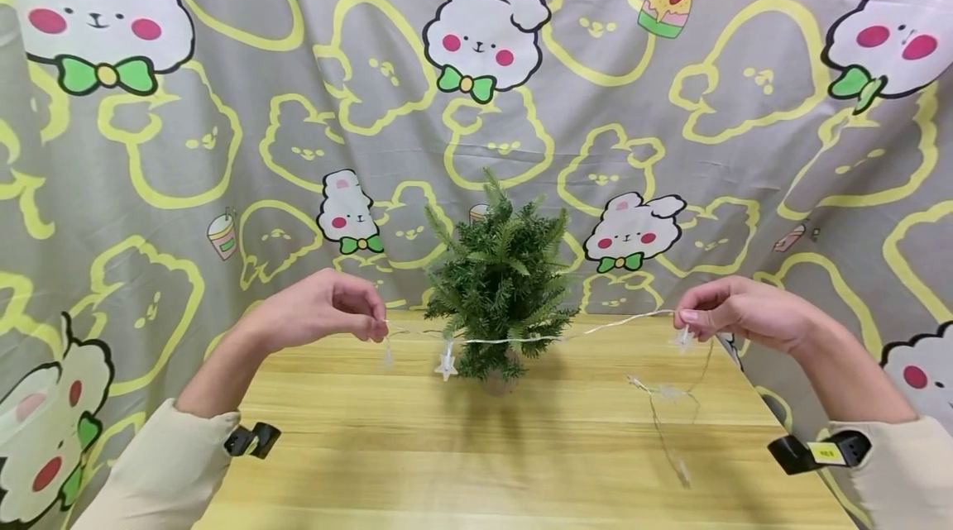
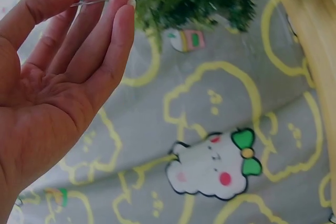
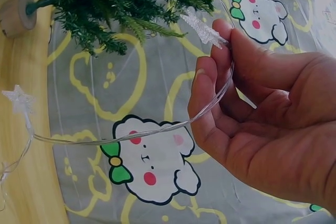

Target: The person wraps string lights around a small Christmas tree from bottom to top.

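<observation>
A string of clear star-shaped fairy lights (image 1: 514,340) stretches across the front of a small artificial Christmas tree (image 1: 500,278). One end of this stretch is pinched between thumb and fingers of my left hand (image 1: 320,313). My right hand (image 1: 755,317) pinches the wire on the tree's right, close beside a star (image 3: 203,30). Between the hands another star (image 1: 446,362) dangles just left of the trunk. Past the right hand, the wire's loose length drops to the table, with a further star (image 3: 20,99) showing in the right wrist view.
The tree stands on a round wooden base (image 3: 20,17) on a light wood-grain table (image 1: 357,447). Behind it hangs a grey curtain (image 1: 405,133) with cartoon prints. Loose wire (image 1: 658,422) trails over the table's right side.
</observation>
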Tool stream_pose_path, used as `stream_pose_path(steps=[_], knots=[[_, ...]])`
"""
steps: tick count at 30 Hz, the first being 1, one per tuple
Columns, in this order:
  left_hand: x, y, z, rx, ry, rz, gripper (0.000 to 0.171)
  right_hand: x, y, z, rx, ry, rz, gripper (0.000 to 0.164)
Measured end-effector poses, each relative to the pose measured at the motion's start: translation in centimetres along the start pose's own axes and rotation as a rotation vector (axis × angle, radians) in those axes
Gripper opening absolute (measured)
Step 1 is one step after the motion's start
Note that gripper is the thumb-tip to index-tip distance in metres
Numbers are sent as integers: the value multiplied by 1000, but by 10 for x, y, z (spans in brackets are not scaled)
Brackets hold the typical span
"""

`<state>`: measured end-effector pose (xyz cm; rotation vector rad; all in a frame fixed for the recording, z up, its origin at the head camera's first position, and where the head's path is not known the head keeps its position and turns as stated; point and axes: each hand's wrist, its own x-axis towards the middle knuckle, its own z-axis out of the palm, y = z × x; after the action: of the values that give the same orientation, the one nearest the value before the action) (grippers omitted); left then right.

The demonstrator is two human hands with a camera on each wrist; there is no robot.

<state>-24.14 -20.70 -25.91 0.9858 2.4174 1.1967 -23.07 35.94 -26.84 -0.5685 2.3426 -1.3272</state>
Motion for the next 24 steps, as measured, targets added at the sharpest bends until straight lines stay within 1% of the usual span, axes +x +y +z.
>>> stream_pose_path(steps=[5, 9, 12, 15, 19, 24], knots=[[9, 22, 11, -6, -64, 43, 7, -2, -1, -1, 4, 14, -13, 19], [19, 35, 22, -8, -111, 35, 7, -3, -3, -2, 12, 27, -15, 19], [28, 43, 29, 5, -132, 31, 7, -4, -4, -3, 12, 34, -18, 20], [37, 50, 36, 31, -133, 29, 7, -5, -5, -4, 17, 39, -22, 22], [51, 59, 45, 87, -142, 35, 9, -7, -5, -3, 27, 39, -28, 22], [66, 70, 58, 174, -171, 70, 5, -8, -6, -3, 29, 44, -35, 22]])
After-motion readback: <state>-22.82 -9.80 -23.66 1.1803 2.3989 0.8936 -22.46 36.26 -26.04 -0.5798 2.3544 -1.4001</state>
